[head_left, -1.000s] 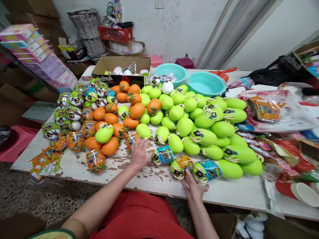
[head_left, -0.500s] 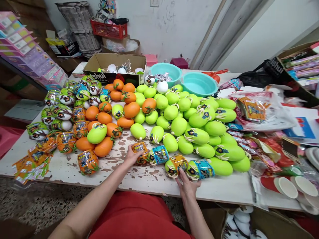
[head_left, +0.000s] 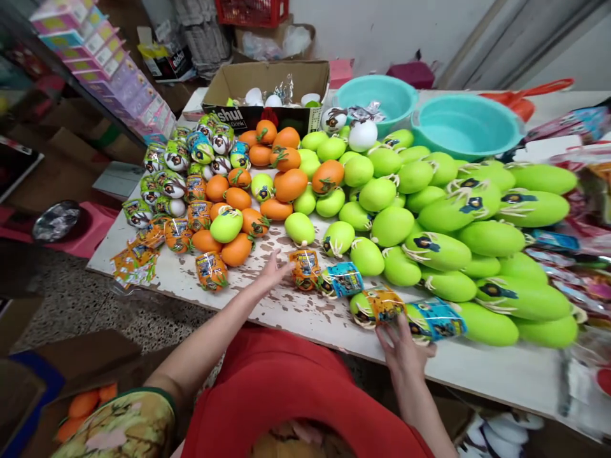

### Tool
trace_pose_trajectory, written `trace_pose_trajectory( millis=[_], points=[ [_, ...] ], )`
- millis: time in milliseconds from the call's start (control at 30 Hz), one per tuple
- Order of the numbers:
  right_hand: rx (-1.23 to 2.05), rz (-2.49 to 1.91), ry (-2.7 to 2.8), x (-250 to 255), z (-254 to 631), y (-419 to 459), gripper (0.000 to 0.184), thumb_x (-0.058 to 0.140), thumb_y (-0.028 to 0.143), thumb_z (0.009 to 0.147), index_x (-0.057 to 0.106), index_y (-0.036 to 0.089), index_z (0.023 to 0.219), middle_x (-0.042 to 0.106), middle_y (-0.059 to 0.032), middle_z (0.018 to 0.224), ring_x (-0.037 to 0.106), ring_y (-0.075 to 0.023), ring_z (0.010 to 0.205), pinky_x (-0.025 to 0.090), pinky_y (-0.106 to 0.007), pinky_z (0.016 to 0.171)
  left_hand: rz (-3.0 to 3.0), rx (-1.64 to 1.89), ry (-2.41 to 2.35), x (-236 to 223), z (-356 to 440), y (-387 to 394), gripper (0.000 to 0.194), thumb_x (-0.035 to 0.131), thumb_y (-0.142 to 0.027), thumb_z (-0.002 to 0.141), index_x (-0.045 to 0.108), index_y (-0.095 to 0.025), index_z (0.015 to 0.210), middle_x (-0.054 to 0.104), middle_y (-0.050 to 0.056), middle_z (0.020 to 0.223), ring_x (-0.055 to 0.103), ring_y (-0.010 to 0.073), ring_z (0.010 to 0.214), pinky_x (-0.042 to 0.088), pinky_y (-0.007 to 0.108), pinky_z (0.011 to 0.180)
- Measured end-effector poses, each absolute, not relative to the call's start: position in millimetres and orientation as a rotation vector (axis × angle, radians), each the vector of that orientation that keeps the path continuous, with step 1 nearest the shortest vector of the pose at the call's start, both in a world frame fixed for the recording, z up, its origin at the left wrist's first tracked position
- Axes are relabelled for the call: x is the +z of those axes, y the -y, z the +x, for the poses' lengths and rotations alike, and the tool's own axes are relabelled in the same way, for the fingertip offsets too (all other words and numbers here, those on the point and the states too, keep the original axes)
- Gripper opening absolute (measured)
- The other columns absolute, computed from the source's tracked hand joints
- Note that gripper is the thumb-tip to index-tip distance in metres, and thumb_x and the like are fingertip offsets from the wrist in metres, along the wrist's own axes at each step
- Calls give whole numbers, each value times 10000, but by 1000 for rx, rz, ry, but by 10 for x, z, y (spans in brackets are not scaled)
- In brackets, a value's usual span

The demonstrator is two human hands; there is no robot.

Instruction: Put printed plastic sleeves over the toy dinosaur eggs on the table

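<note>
My left hand spreads loosely open and empty just beside the orange-wrapped orange toy egg, while my half-open right hand meets the orange-sleeved green toy egg near the paint-chipped table's front edge, its grip unclear

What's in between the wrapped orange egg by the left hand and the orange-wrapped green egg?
A little blue-wrapped egg lies between them; the head view shows it.

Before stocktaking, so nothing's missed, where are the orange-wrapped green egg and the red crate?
Orange-wrapped green egg (head_left: 384, 304): head view, on its wrapper.
Red crate (head_left: 252, 13): head view, front side.
</note>
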State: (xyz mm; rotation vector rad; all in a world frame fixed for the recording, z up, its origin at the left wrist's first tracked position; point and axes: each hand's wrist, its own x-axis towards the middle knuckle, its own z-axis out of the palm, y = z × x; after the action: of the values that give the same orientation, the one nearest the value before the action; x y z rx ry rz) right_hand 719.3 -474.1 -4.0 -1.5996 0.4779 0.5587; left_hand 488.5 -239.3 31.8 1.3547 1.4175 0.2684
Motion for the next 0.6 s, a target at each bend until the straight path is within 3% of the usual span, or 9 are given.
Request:
trace_pose_trajectory(
  millis=[200, 333, 467, 600],
  points=[
    [535, -1671, -518, 31, 7293, 4851, 1150, 818, 418, 545, 23, 434, 1377, 246, -100, 1507, 598, -262, 1101, 583, -491, 792, 1386, 234, -1441, 455, 4124, 2227, 589, 628, -509, 750, 555, -181, 1234, 648, 117, 1128, 617, 261, 983, 483, 355, 828],
    [498, -1689, -535, 66, 7366, 4904, 1118, 812, 391, 539, 83, 428, 1385, 243, -110, 1510, 568, -308, 1151, 543, -550, 836, 1419, 97, -1435, 351, 3763, 2615, 557, 586, -512, 762, 564, -192, 1218, 667, 78, 1070, 612, 241, 962, 470, 336, 838],
    [476, -1700, -594, 63, 7428, 4903, 1090, 802, 319, 508, 153, 440, 1375, 96, -144, 1547, 522, -324, 1206, 575, -457, 673, 1358, 2, -1433, 311, 3633, 3124, 446, 630, -456, 711, 654, -185, 1064, 710, 41, 887, 642, 217, 814, 486, 306, 757],
    [467, -1698, -626, 46, 7456, 4853, 1037, 773, 249, 445, 246, 514, 1298, 112, -90, 1535, 479, -328, 1246, 540, -393, 494, 1319, 20, -1484, 363, 3492, 3298, 357, 679, -427, 657, 695, -202, 933, 711, 10, 794, 644, 207, 781, 478, 280, 721]
  ],
)
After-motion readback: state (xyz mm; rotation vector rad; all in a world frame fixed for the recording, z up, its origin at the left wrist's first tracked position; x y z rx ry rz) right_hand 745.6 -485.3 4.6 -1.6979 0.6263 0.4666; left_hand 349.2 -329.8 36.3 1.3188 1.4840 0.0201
